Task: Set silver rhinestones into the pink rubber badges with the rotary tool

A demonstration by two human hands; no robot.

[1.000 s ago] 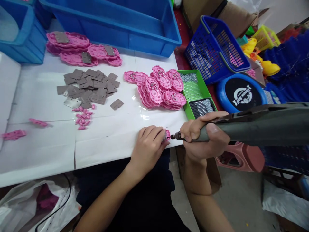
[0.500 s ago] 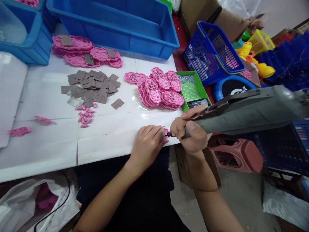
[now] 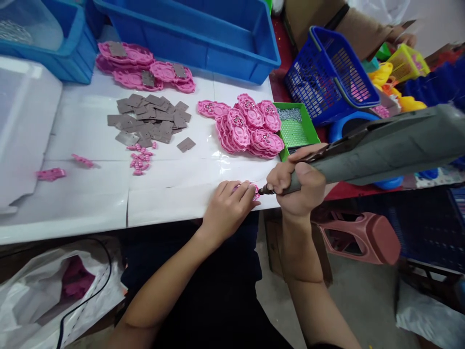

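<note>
My right hand (image 3: 300, 186) is closed around a grey power screwdriver (image 3: 385, 150), whose tip points left onto a pink plastic part (image 3: 257, 194). My left hand (image 3: 230, 206) grips that part near the table's front edge and covers most of it. Beyond the hands lies a heap of pink plastic pieces with shiny metal bits (image 3: 238, 128). Grey flat plates (image 3: 154, 116) are piled further left, with small pink pieces (image 3: 140, 160) in front of them. More pink pieces carrying grey plates (image 3: 145, 70) lie at the back.
A green tray of screws (image 3: 296, 131) stands at the table's right side. Behind are a long blue bin (image 3: 203, 53) and a blue basket (image 3: 327, 77). A pink stool (image 3: 363, 237) is on the floor at right. A white bag (image 3: 32, 300) hangs below left.
The view has shifted, so the table things appear farther right and a little higher. Both hands stay at the pink part, and the screwdriver's tip remains against it.
</note>
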